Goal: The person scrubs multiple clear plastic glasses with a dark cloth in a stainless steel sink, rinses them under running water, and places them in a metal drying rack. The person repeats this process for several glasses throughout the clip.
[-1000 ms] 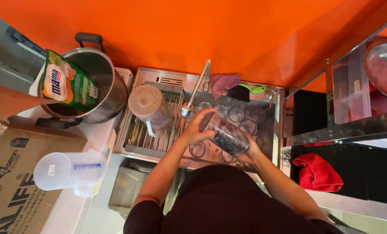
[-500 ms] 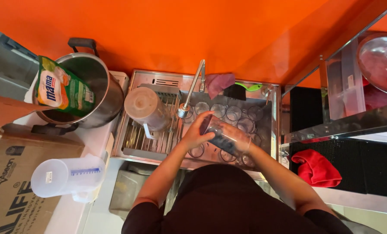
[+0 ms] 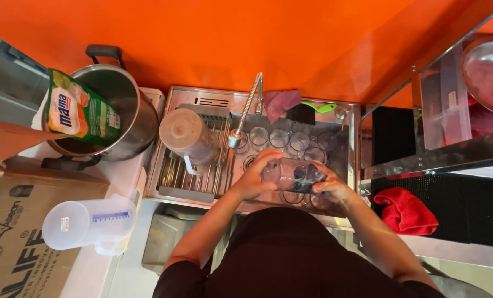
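The sink (image 3: 352,165) is hemmed by the orange wall behind, a drying rack (image 3: 194,176) on its left and a shelf unit (image 3: 450,121) on its right; its floor is crowded with glasses (image 3: 290,140), leaving little free room under the tap (image 3: 246,113). Both forearms reach forward from a dark-sleeved body and meet over the basin. The left hand (image 3: 255,176) is curled around one end of a clear glass (image 3: 290,175) held on its side; the right hand (image 3: 329,185) grips the other end, with something dark inside the glass. An upturned jug (image 3: 187,135) lies on the rack. Left of it, a green packet (image 3: 80,110) with red and blue lettering stands in a steel pot (image 3: 130,105). A clear measuring jug (image 3: 89,221) with blue marks sits beside a printed cardboard box (image 3: 15,243). A red cloth (image 3: 403,209) lies right of the sink
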